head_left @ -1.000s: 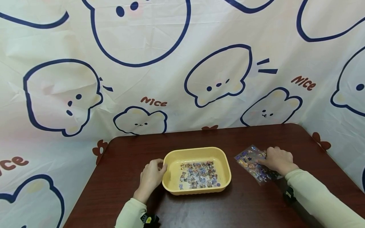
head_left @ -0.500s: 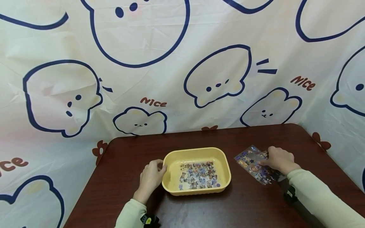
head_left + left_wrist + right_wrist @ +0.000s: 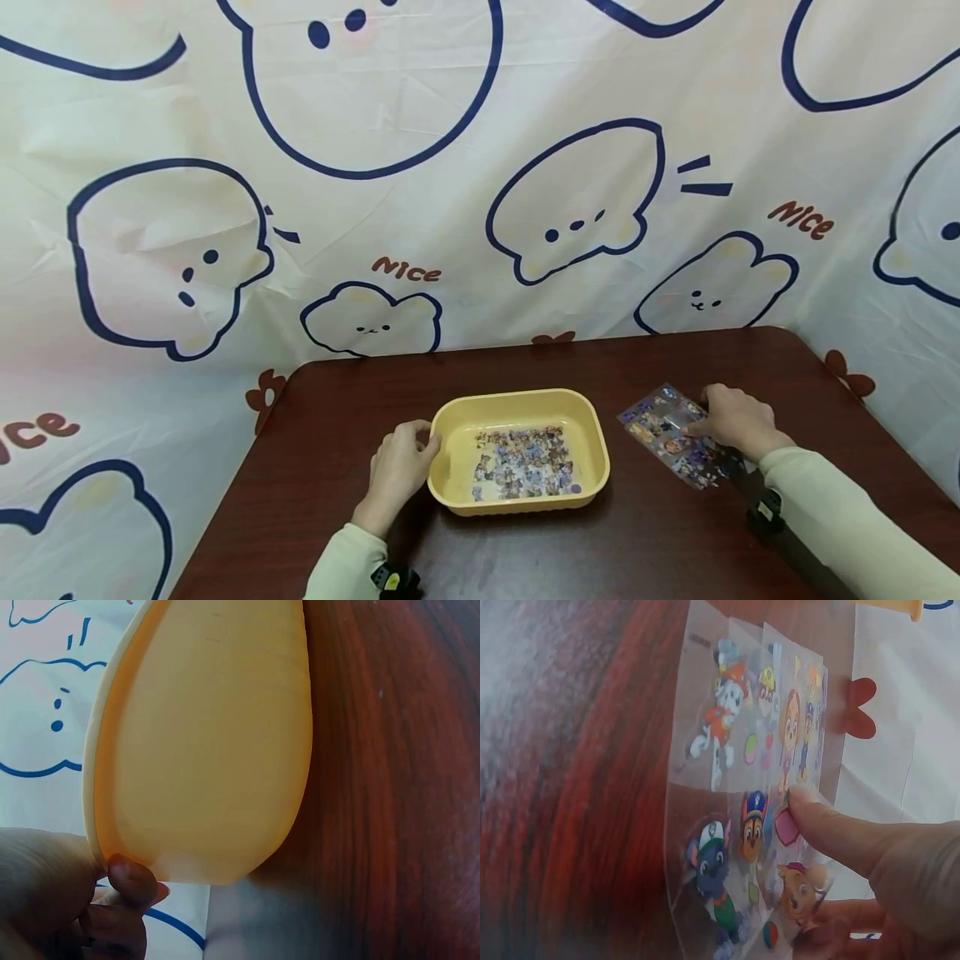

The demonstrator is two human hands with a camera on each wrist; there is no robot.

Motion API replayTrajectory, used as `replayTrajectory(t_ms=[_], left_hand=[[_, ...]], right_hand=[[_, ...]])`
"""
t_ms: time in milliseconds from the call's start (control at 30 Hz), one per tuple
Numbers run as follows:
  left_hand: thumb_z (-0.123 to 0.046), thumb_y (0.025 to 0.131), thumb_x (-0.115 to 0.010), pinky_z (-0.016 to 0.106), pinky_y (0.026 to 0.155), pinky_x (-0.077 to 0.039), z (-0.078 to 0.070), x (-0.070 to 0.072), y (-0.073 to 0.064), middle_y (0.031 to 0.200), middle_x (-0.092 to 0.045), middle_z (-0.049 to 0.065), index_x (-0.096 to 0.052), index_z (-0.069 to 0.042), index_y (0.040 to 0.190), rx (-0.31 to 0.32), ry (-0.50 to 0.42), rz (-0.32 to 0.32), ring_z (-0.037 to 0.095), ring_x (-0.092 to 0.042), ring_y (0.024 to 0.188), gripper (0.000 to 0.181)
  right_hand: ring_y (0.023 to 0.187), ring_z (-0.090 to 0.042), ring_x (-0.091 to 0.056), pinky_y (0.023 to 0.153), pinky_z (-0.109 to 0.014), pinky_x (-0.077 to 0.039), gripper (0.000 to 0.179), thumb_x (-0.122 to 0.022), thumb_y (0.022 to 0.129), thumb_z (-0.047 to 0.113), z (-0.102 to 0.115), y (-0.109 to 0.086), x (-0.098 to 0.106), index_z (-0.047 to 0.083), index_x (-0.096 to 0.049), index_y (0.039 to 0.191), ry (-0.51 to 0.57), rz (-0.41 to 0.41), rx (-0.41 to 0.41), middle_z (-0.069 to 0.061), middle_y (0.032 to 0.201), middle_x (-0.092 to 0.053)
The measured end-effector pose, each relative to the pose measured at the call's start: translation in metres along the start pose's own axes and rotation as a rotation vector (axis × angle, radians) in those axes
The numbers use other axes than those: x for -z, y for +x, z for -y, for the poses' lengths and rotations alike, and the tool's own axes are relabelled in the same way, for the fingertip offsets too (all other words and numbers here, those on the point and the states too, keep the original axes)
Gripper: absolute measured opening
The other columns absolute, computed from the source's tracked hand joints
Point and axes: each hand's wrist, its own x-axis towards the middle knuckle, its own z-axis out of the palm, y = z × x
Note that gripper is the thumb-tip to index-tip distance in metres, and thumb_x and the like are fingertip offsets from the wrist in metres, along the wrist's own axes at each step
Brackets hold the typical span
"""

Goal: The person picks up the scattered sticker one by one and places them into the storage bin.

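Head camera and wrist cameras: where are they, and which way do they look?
Head: on the head, facing forward and down at the yellow tray and sticker sheets; left hand, right hand and sleeves show.
Left wrist: on that wrist, facing the tray's side; left hand partly shows.
Right wrist: on that wrist, facing the sheets; right hand partly shows.
Head and left wrist share the tray; head and right wrist share the sheets.
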Motion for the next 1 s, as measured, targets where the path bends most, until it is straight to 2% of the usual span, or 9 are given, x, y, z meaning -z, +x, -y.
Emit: replayTrajectory(t_ms=[200, 500, 767, 867, 1000], left_hand=[[-0.029, 0.095, -0.067, 0.036, 0.059, -0.046, -0.001, 0.0, 0.0, 0.081, -0.075, 0.0, -0.074, -0.01, 0.116, 0.006, 0.001, 0.005, 0.012, -0.064, 0.066, 0.029], [-0.028, 0.094, -0.067, 0.036, 0.058, -0.046, -0.001, 0.0, 0.0, 0.081, -0.075, 0.001, -0.074, -0.009, 0.117, 0.002, -0.001, 0.003, 0.013, -0.066, 0.067, 0.03], [-0.028, 0.094, -0.068, 0.036, 0.058, -0.046, -0.001, 0.001, 0.0, 0.082, -0.075, 0.002, -0.074, -0.01, 0.116, -0.002, 0.001, -0.001, 0.014, -0.066, 0.067, 0.029], [-0.028, 0.094, -0.068, 0.036, 0.058, -0.046, -0.001, 0.001, 0.0, 0.082, -0.075, 0.002, -0.074, -0.009, 0.116, 0.0, 0.002, -0.001, 0.014, -0.065, 0.067, 0.029], [-0.028, 0.094, -0.068, 0.036, 0.058, -0.046, -0.001, 0.001, 0.0, 0.083, -0.075, 0.002, -0.074, -0.009, 0.117, 0.002, 0.0, 0.002, 0.013, -0.065, 0.066, 0.03]], right_hand=[[0.067, -0.022, -0.055, 0.057, -0.036, -0.041, 0.055, -0.085, 0.078, 0.037, 0.0, -0.001, -0.001, -0.008, -0.067, 0.105, -0.004, -0.016, 0.007, -0.014, 0.083, -0.069], [0.068, -0.021, -0.054, 0.059, -0.037, -0.038, 0.056, -0.084, 0.078, 0.041, -0.003, -0.002, 0.0, -0.005, -0.064, 0.103, -0.001, -0.013, 0.018, -0.009, 0.078, -0.064], [0.079, -0.028, -0.062, 0.066, -0.044, -0.046, 0.082, -0.079, 0.082, 0.046, -0.006, -0.001, 0.007, -0.016, -0.052, 0.129, 0.051, 0.029, 0.027, -0.029, 0.107, -0.067], [0.076, -0.025, -0.063, 0.064, -0.043, -0.048, 0.07, -0.073, 0.088, 0.037, -0.008, 0.001, 0.009, -0.017, -0.054, 0.128, 0.069, 0.046, 0.047, -0.027, 0.103, -0.069], [0.067, -0.019, -0.06, 0.056, -0.037, -0.045, 0.032, -0.061, 0.097, 0.021, -0.011, 0.001, 0.011, -0.01, -0.064, 0.104, 0.114, 0.05, 0.085, -0.014, 0.083, -0.068]])
